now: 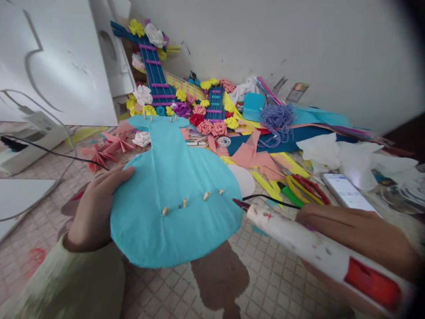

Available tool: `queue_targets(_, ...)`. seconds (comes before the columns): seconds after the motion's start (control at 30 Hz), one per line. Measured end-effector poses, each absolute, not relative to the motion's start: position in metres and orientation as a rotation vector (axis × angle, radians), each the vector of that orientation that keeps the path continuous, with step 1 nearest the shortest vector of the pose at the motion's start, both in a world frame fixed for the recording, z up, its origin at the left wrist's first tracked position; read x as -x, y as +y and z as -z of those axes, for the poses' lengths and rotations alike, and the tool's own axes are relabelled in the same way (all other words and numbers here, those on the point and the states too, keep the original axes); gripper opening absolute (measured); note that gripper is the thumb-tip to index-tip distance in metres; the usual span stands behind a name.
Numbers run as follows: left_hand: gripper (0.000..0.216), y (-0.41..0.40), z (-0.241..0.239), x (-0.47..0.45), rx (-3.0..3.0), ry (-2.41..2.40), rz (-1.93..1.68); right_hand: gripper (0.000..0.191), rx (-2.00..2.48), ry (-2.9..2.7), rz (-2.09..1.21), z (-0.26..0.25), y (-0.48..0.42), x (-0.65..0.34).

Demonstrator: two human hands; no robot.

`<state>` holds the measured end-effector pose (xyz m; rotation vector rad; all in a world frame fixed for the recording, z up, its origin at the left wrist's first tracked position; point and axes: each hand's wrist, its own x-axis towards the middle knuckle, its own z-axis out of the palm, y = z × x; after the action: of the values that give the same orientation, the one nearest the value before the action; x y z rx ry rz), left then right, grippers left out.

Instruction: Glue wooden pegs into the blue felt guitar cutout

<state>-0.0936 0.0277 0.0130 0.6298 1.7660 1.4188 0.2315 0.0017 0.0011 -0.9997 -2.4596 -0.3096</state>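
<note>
Smudged grey wall (335,53), white panel (75,66); gridded surface (272,283)

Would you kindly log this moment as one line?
left hand: holds blue cutout | right hand: holds glue gun | nozzle: near cutout edge, contact unclear

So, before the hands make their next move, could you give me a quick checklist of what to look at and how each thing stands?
1. Left hand holding the blue cutout by its edge: ok.
2. Right hand on the glue gun: ok, it grips the body.
3. Four pegs standing in a row on the wide part: ok.
4. Nozzle apart from the cutout: cannot tell; its tip shows right by the edge.
5. Black cord clear of the gun: cannot tell; it passes close by the front end.
6. Gun hot: cannot tell from a picture.
</note>
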Motion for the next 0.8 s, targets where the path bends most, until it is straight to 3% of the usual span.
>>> queue_targets(0.13, 0.025, 0.028, -0.025, 0.086, -0.416, 1.749, -1.256, 0.042, 0.916, -2.621, 0.323, -0.011, 0.004, -0.218)
queue_targets(0.53, 0.031, 0.027, -0.022, 0.089, -0.452, 1.757, -1.248, 0.036, 0.871, -2.741, 0.315, -0.016, 0.003, -0.207)
queue_targets(0.8, 0.03, 0.024, -0.017, 0.092, -0.537, 1.736, -1.302, 0.044, 0.857, -2.753, 0.351, -0.017, 0.002, -0.202)
